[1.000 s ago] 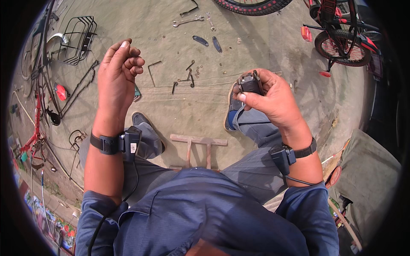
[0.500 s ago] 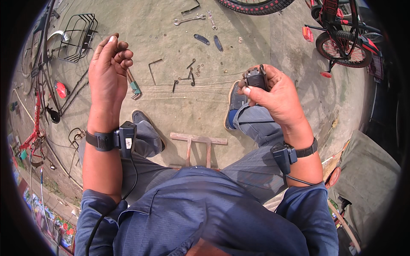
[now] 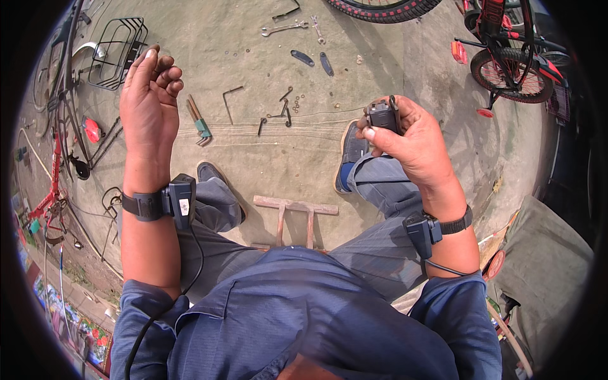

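My right hand (image 3: 410, 136) grips a small black blocky part (image 3: 382, 116) with a short dark piece along its right side; its exact kind I cannot make out. The thumb presses the part's near side and the fingers curl behind it. Raised at the left, my left hand (image 3: 151, 107) is open, its fingers loosely bent and nothing visible in them. Beyond its right side, a hex key set in a green holder (image 3: 201, 125) lies on the ground. A single L-shaped hex key (image 3: 229, 104) lies farther right, near several small dark bolts and hooked pieces (image 3: 286, 113).
Two wrenches (image 3: 285, 28) and two dark oval pieces (image 3: 303, 57) lie farther off. A black wire basket (image 3: 120, 54) stands at far left. At the right is a red and black bicycle (image 3: 506, 69); a wheel (image 3: 383, 7) shows at the top. A wooden stand (image 3: 295, 206) sits between my legs.
My left hand has shifted a little to the left, away from the hex key set. My right hand still grips the black part in nearly the same place.
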Demonstrator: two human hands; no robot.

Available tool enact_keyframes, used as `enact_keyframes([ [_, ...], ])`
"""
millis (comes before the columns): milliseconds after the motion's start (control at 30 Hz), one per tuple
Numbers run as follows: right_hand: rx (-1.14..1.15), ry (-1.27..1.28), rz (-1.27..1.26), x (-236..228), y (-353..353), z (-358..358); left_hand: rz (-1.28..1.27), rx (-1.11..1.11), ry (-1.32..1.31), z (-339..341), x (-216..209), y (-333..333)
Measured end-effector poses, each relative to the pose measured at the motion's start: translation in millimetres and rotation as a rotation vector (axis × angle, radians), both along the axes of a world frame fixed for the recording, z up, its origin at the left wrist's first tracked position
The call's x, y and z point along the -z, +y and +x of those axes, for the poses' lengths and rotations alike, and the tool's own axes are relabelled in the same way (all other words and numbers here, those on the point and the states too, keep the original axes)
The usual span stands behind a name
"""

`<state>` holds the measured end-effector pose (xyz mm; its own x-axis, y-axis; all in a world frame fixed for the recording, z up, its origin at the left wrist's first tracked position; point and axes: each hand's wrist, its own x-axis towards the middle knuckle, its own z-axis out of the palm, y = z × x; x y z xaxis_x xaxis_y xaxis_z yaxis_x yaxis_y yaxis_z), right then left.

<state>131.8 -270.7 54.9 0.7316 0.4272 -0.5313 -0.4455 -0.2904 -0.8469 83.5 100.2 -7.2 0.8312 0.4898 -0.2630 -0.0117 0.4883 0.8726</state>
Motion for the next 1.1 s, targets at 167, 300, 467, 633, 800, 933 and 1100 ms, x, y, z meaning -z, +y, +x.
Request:
enact_keyframes([
  [167, -0.012, -0.021, -0.025, 1, 0, 0, 0.0, -0.034, -0.016, 0, -4, 3],
  [300, 0.002, -0.023, -0.012, 1, 2, 0, -0.008, -0.06, -0.035, -1, -6, 9],
  [467, 0.01, -0.021, -0.018, 2, 3, 0, 0.003, -0.089, -0.037, -1, -7, 18],
  [633, 0.011, -0.017, -0.01, 3, 3, 1, 0.006, -0.082, -0.044, -2, -7, 20],
  [800, 0.019, -0.026, -0.027, 0, 5, -1, 0.153, -0.117, 0.053, 7, -1, 23],
  [933, 0.066, -0.016, -0.043, -4, 11, 0, 0.564, 0.288, 0.355, 35, 35, 25],
  [1100, 0.079, -0.012, -0.06, -9, 16, 3, 1.473, 1.013, 0.531, 42, 116, 22],
])
